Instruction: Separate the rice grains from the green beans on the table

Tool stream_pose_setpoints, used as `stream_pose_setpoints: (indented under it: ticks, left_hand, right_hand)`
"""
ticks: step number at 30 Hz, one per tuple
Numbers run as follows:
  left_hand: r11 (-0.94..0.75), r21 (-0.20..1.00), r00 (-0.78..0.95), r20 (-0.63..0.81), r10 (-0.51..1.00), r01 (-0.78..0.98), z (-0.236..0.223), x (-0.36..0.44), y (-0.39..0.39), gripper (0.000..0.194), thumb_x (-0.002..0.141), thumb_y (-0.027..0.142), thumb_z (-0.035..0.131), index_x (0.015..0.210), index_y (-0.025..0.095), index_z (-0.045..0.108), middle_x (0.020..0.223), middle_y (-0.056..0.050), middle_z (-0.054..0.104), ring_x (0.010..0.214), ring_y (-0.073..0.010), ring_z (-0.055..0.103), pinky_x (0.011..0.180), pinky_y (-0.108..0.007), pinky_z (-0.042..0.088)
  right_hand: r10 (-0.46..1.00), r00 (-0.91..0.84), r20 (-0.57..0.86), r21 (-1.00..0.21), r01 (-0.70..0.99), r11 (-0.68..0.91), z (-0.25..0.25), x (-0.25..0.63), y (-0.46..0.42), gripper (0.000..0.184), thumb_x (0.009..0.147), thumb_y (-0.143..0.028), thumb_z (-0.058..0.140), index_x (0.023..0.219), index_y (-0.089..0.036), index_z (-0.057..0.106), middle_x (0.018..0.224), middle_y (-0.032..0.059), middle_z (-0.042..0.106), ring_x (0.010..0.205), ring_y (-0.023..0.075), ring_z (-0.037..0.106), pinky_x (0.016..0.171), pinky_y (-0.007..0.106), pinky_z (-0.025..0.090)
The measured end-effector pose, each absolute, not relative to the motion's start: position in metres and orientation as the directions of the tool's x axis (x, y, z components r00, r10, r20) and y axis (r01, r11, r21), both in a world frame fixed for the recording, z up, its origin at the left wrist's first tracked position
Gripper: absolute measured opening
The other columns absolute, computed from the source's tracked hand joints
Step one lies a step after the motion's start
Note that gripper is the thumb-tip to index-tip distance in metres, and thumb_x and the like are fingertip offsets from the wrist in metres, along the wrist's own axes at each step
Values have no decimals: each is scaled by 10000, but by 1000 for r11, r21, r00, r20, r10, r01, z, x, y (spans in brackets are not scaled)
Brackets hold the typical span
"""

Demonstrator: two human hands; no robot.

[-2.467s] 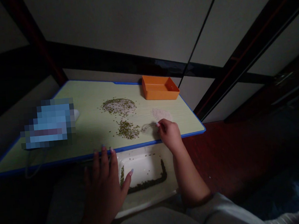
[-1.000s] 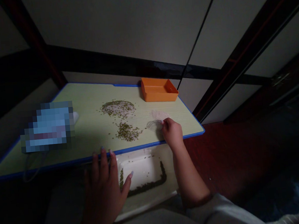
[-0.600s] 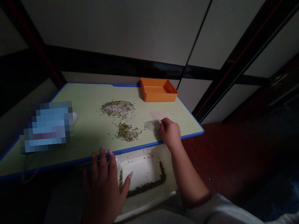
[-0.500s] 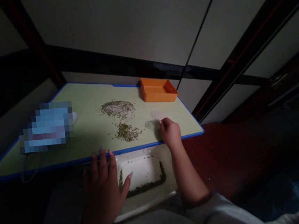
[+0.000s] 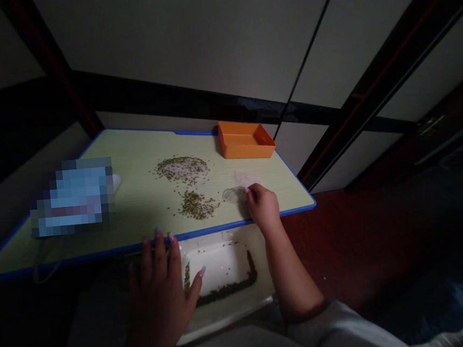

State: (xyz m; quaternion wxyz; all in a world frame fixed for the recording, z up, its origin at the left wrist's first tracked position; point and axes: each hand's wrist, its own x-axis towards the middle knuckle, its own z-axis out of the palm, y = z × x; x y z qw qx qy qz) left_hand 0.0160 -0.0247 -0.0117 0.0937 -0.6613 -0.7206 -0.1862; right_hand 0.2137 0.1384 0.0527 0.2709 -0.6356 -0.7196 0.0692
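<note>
Pinching a see-through piece [image 5: 233, 195] between thumb and forefinger, the right hand [image 5: 263, 206] sits curled over the near right of the board [image 5: 132, 147]. Taking the green pile [image 5: 197, 204] as the clock's centre, that piece lies at 3 o'clock, thin and curved, with fine wiry lines; its exact kind cannot be told. The green pile is of small, loose, rounded grains. At 12 o'clock a mixed pile [image 5: 184, 168] blends such grains with fine, pale ones, and at 2 o'clock spreads a pale pile [image 5: 246, 177], powdery and flat. Beyond it stands a smooth orange box [image 5: 248, 149], oblong and straight-walled, by the far edge.

At 7 o'clock the left hand [image 5: 162, 287] is spread and released, fingertips at the board's blue rim, thumb over the glossy white basin [image 5: 223, 263] at 5 o'clock, whose inside corners hold dark green grains. A blurred blue thing [image 5: 75, 198] lies at 9 o'clock, with a broad stretch of pale, faintly grained board between it and the piles.
</note>
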Motion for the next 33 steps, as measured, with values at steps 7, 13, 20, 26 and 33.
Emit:
stream_pose_setpoints:
  ticks: [7, 13, 20, 26, 33]
  left_hand:
    - [55, 140, -106, 393, 913, 989, -12, 16, -26, 721, 916, 431, 380, 1514, 54, 242, 1623, -262, 174, 1523, -413, 82, 1158, -651, 213]
    - [40, 139, -93, 399, 912, 989, -11, 16, -24, 712, 912, 425, 394, 1492, 25, 288, 1613, -283, 181, 1515, -436, 97, 1145, -663, 224]
    - [57, 156, -113, 377, 919, 986, -13, 16, -24, 720, 908, 440, 390, 1502, 50, 279, 1623, -261, 177, 1524, -413, 78, 1158, -655, 211]
    - [66, 174, -126, 360, 924, 982, -13, 16, -25, 735, 908, 448, 387, 1520, 69, 241, 1632, -245, 160, 1530, -401, 57, 1166, -654, 198]
    - [55, 165, -116, 392, 913, 985, -12, 17, -25, 714, 914, 436, 383, 1503, 49, 274, 1624, -259, 174, 1524, -411, 81, 1162, -657, 198]
  right_hand:
    - [941, -37, 337, -403, 898, 179, 52, 213, 140, 229, 962, -281, 483, 877, -183, 673, 807, 60, 714, 725, 167, 583, 663, 258, 302]
    - [917, 1, 399, -380, 910, 165, 50, 216, 142, 228, 952, -276, 507, 820, -180, 666, 797, 62, 690, 756, 176, 558, 687, 272, 302]
    - [875, -11, 484, -385, 895, 224, 47, 220, 144, 223, 935, -260, 527, 778, -184, 666, 868, 83, 676, 878, 211, 540, 768, 295, 346]
    - [861, -4, 509, -391, 890, 235, 45, 220, 145, 222, 936, -275, 531, 779, -199, 669, 869, 76, 657, 888, 218, 534, 785, 306, 364]
    - [866, 21, 500, -395, 895, 206, 45, 221, 145, 228, 945, -272, 526, 782, -193, 664, 876, 80, 652, 899, 220, 528, 785, 307, 363]
